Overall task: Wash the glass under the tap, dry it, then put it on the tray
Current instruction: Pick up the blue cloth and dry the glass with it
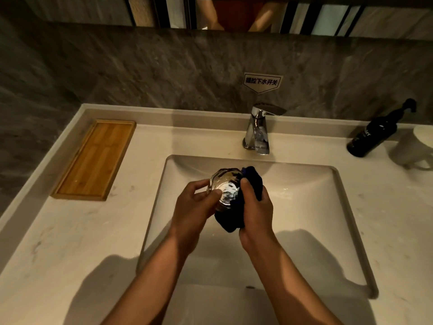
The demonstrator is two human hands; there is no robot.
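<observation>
A clear faceted glass [225, 184] is held over the white sink [311, 207], its open mouth turned toward me. My left hand [194, 205] grips its left side, thumb and fingers on the rim. My right hand [256, 207] presses a dark blue cloth [253, 181] against the glass's right side and underside. The chrome tap [259, 129] stands behind the basin with no water running. An empty wooden tray [93, 160] lies on the counter at the left.
A black pump bottle [375, 134] leans at the far right, next to a white mug [414, 148]. A label [262, 82] is stuck on the grey stone wall above the tap. A mirror [234, 12] runs along the top.
</observation>
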